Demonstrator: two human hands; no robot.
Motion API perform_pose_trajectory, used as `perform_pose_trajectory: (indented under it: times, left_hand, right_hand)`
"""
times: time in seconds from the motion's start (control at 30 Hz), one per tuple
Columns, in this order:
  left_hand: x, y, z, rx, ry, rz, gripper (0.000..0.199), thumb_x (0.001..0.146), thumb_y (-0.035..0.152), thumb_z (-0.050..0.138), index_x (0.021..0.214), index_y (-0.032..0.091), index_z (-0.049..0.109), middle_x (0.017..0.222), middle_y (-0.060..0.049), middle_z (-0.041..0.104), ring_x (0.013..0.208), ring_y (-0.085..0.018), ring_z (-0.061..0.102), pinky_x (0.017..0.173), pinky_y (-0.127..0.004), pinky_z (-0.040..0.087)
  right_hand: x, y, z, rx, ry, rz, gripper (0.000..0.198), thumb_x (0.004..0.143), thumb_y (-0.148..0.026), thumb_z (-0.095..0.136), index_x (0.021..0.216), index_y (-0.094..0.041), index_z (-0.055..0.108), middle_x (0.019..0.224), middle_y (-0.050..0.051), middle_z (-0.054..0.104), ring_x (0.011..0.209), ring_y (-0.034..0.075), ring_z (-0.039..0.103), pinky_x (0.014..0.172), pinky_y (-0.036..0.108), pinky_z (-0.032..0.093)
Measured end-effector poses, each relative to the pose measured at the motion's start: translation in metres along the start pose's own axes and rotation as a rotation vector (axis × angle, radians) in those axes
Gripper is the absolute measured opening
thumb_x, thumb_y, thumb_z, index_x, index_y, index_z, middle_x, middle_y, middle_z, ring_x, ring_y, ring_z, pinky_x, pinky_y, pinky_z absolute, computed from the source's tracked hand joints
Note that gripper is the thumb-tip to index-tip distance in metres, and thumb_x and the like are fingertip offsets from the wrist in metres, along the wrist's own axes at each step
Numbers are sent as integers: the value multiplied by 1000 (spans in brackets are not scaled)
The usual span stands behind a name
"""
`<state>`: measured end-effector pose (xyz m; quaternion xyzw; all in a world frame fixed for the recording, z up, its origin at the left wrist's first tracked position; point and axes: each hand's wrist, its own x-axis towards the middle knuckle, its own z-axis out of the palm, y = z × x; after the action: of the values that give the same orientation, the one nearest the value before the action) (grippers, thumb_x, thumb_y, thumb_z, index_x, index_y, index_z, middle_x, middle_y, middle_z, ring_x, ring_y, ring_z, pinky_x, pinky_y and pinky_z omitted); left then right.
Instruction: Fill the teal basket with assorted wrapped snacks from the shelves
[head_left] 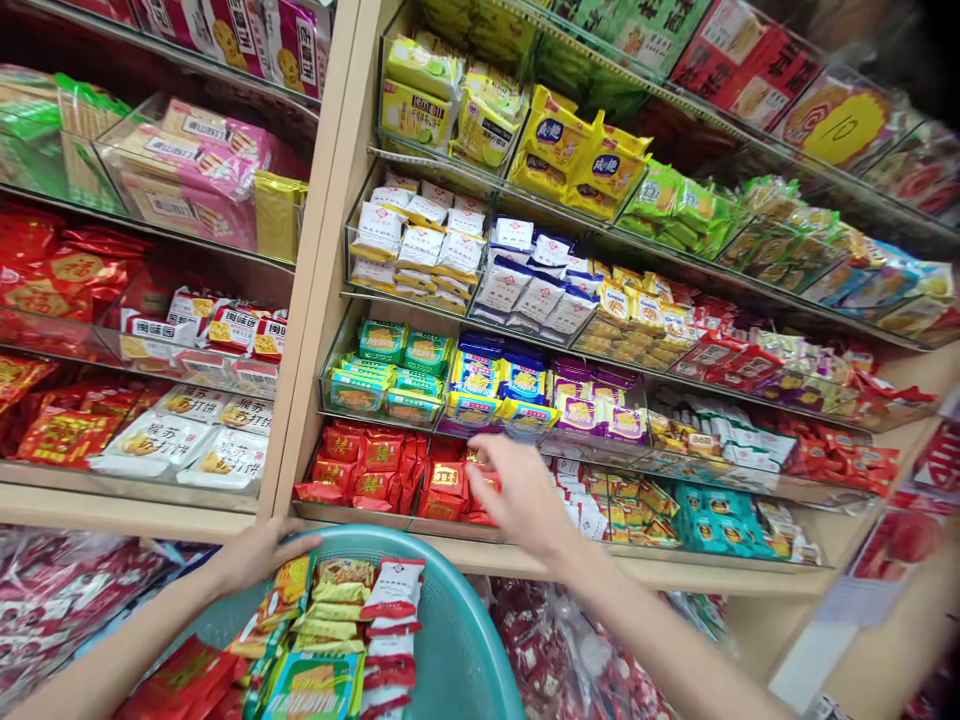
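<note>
My left hand point(264, 552) grips the far left rim of a teal plastic basin point(471, 625), fingers over the edge. Inside the basin are rows of wrapped snacks: white-and-red packets point(394, 590), yellow packets point(330, 610), a green biscuit packet point(313, 685) and red packets point(187, 680). Out over the bottom shelf reaches my right hand point(521, 495), slightly blurred, its fingers apart and nothing seen in them. Just beyond its fingertips lie small red packets point(444, 480) in a clear compartment; the hand hides part of them. Whether it touches them I cannot tell.
Shelves with clear dividers hold several kinds of packets, among them blue-and-yellow ones point(480, 375), purple ones point(600, 400) and teal ones point(724, 520). A wooden upright point(319, 250) parts the two shelf units. Bagged goods point(577, 650) lie beneath the bottom ledge.
</note>
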<state>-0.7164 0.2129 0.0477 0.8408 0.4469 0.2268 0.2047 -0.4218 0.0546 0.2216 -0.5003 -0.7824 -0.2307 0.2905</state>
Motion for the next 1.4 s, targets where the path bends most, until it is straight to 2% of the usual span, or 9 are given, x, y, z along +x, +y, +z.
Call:
perform_pose_trajectory:
  times: [0.07,0.17,0.23,0.33,0.47,0.57,0.83,1.2,1.4]
  left_hand:
    - [1,-1,1,9,-2,-13,52,81,65,39,82,22,68,82,-4,71,82,-25,65,67,-27,44]
    - [1,-1,2,17,3,-13,50,82,62,38,82,21,67,83,-5,71,83,-26,65,69,-28,44]
    - [0,0,2,14,6,-4,50,83,61,38,82,21,67,83,-5,71,83,-25,65,70,-29,44]
    - [-2,2,1,14,8,-2,50,84,61,37,82,21,66,86,-5,71,85,-26,65,72,-30,45]
    - [-4,3,1,14,24,-21,50,83,62,39,89,22,67,95,-6,72,92,-27,64,76,-31,45]
    - [-4,0,2,5,32,-19,48,83,61,40,88,22,67,92,-6,72,90,-26,64,75,-29,45]
    - [-1,-1,4,15,32,-16,49,83,62,39,85,21,67,89,-6,71,88,-26,64,74,-30,44]
    - [-3,6,1,45,12,-26,50,84,61,35,88,21,66,92,-9,71,91,-28,64,74,-32,44]
    - [0,-1,2,26,25,-33,51,84,63,36,86,21,65,91,-8,71,91,-28,64,75,-31,44]
  right_hand:
    - [23,33,-6,-62,163,-44,21,90,-25,40,104,-18,55,97,9,63,92,23,58,82,38,42]
    - [50,75,-13,-165,261,18,29,90,-32,37,107,-17,55,106,13,60,101,27,54,86,41,41]
    - [62,94,-15,-188,262,111,39,90,-41,38,117,-17,51,117,14,57,108,29,50,91,43,38]
    - [72,111,-14,-168,193,231,57,88,-54,35,133,-19,39,131,14,51,119,31,44,99,49,31]
    - [80,117,-7,-198,57,277,65,88,-61,25,138,-20,34,136,13,47,127,29,37,104,53,23]
    - [85,117,-7,-232,19,307,65,89,-62,21,137,-20,37,136,13,47,128,28,37,104,53,23]
    - [88,117,-9,-269,0,301,61,89,-60,22,129,-21,46,122,12,57,117,30,44,98,52,28]
    - [78,128,-4,-230,-19,292,56,91,-56,21,127,-22,47,123,9,57,118,28,43,100,52,25]
    - [75,127,-12,-239,9,239,52,92,-54,24,125,-23,49,119,10,57,113,28,45,97,50,28]
